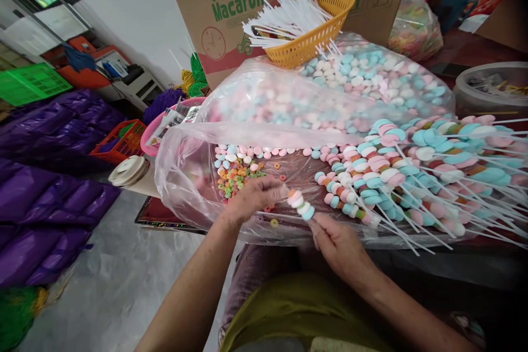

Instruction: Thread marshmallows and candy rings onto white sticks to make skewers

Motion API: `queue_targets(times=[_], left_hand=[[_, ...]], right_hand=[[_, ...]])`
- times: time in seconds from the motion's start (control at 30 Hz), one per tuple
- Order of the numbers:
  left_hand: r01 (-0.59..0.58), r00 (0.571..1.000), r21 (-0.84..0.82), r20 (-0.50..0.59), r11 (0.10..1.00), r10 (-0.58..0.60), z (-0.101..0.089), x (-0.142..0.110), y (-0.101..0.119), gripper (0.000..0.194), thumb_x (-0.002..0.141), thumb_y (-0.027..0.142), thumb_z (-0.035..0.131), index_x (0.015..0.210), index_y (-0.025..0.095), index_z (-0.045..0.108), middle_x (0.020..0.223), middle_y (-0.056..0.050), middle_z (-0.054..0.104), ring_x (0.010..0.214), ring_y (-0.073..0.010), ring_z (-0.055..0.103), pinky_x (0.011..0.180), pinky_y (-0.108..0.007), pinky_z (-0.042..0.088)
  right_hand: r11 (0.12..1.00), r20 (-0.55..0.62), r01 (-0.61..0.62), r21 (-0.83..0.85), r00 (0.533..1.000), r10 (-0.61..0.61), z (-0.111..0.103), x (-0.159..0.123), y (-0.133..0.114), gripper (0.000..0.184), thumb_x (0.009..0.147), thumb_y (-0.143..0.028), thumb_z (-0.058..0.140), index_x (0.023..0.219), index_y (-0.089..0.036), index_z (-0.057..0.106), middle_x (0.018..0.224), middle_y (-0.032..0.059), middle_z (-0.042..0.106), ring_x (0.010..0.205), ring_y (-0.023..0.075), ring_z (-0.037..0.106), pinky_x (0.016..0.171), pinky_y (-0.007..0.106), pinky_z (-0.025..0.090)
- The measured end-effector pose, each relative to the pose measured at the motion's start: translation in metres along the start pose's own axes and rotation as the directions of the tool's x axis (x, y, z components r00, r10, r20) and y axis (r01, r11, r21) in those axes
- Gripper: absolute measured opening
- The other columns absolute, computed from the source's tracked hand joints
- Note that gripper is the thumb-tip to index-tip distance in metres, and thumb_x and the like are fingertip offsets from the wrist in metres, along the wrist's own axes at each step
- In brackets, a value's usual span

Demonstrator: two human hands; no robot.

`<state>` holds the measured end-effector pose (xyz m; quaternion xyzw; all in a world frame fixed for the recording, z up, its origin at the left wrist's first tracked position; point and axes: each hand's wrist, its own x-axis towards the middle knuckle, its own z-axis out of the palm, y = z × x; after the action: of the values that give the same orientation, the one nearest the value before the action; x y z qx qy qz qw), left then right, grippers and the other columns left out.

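My right hand (pixel 340 245) is closed around the lower end of a candy skewer (pixel 302 204), threaded with pink, white and blue marshmallows and an orange gummy piece near its top. My left hand (pixel 259 197) reaches in from the other side, its fingertips pinched together right by the skewer's upper end. Whatever is between those fingertips is too small to make out. Just behind my left hand lies a pile of ring gummies (pixel 236 179) in orange, yellow and green. Finished-looking skewers (pixel 388 176) lie stacked to the right, their white sticks pointing rightward.
A large clear plastic bag (pixel 256 93) full of loose marshmallows (pixel 363 74) spreads over the table. On it rests a yellow basket (pixel 307 41) of white sticks, before a cardboard box (pixel 231 11). A paper cup (pixel 131 171) stands left; a round tub (pixel 493 88) stands right.
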<state>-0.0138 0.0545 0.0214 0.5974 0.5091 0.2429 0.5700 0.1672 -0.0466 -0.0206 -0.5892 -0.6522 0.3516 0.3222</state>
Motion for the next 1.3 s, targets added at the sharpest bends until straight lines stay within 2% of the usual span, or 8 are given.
queue_targets(times=[0.07,0.23,0.33,0.43,0.53,0.63,1.0,1.3], left_hand=[[-0.02,0.961,0.38,-0.247,0.925,0.123,-0.005,0.018,0.01,0.024,0.077,0.033,0.059,0.088,0.016,0.072,0.075,-0.004,0.066,0.067,-0.0155,0.057,0.061,-0.025,0.042],[0.059,0.956,0.706,-0.243,0.705,0.164,-0.005,0.044,0.007,0.013,0.067,0.016,0.061,0.073,0.02,0.071,0.089,-0.006,0.069,0.086,-0.0227,0.06,0.076,-0.032,0.044],[0.035,0.951,0.592,-0.267,0.805,0.154,-0.003,0.035,-0.003,0.01,0.069,0.02,0.062,0.076,0.019,0.069,0.081,-0.005,0.069,0.08,-0.02,0.062,0.073,-0.03,0.046],[-0.011,0.941,0.039,-0.338,0.999,0.024,0.001,0.017,-0.01,0.021,0.066,0.028,0.068,0.082,0.014,0.065,0.072,-0.004,0.067,0.064,-0.0156,0.062,0.061,-0.027,0.048],[-0.04,0.946,-0.453,-0.305,0.891,-0.112,0.009,0.0,-0.011,0.037,0.053,0.028,0.079,0.082,0.012,0.064,0.068,-0.003,0.066,0.059,-0.0137,0.062,0.061,-0.028,0.051],[-0.061,0.95,-0.602,-0.28,0.796,-0.139,0.016,-0.009,-0.009,0.036,0.046,0.024,0.083,0.075,0.011,0.065,0.068,-0.002,0.066,0.063,-0.0133,0.063,0.067,-0.029,0.053],[-0.191,0.898,-0.245,-0.435,0.95,0.068,0.025,-0.017,-0.023,0.014,0.062,0.022,0.07,0.074,0.015,0.069,0.069,0.0,0.067,0.064,-0.0119,0.059,0.065,-0.025,0.048],[-0.289,0.924,-0.018,-0.267,0.957,0.274,0.038,-0.022,-0.033,0.022,0.079,0.02,0.049,0.088,0.019,0.07,0.096,-0.004,0.068,0.091,-0.0173,0.061,0.085,-0.029,0.046]], right_hand=[[0.998,-0.016,-0.059,0.026,0.998,0.06,-0.005,0.004,0.003,0.034,0.088,-0.039,0.032,0.059,-0.022,0.037,0.051,-0.0027,0.044,0.051,0.012,0.041,0.053,0.025,0.032],[0.996,0.039,-0.09,0.025,0.995,0.089,-0.013,0.006,0.003,0.034,0.087,-0.04,0.031,0.058,-0.022,0.036,0.053,-0.002,0.045,0.053,0.0127,0.042,0.054,0.025,0.031],[0.995,0.047,-0.093,-0.02,0.994,0.094,-0.011,0.007,-0.001,0.033,0.087,-0.039,0.03,0.059,-0.022,0.036,0.054,-0.0013,0.046,0.053,0.0131,0.042,0.054,0.026,0.029],[0.994,0.064,-0.063,-0.089,0.996,0.069,-0.009,0.013,-0.006,0.03,0.086,-0.037,0.03,0.061,-0.022,0.035,0.054,-0.0009,0.046,0.053,0.0136,0.042,0.054,0.027,0.026],[0.988,0.085,-0.018,-0.156,0.996,0.032,-0.006,0.018,-0.01,0.027,0.086,-0.034,0.03,0.062,-0.022,0.035,0.054,-0.0003,0.046,0.053,0.014,0.042,0.055,0.028,0.025],[0.976,0.098,-0.003,-0.218,0.995,0.025,-0.002,0.018,-0.011,0.027,0.087,-0.031,0.03,0.063,-0.021,0.037,0.056,0.0012,0.049,0.054,0.0144,0.043,0.055,0.028,0.024],[0.94,0.13,0.038,-0.338,0.991,0.007,0.0,0.007,-0.014,0.026,0.087,-0.027,0.031,0.07,-0.019,0.049,0.059,0.0035,0.057,0.054,0.0141,0.048,0.053,0.027,0.023],[0.946,0.164,0.04,-0.321,0.986,0.014,0.02,0.02,-0.02,0.025,0.086,-0.025,0.03,0.068,-0.02,0.046,0.062,0.0049,0.058,0.055,0.0149,0.05,0.053,0.027,0.025]])
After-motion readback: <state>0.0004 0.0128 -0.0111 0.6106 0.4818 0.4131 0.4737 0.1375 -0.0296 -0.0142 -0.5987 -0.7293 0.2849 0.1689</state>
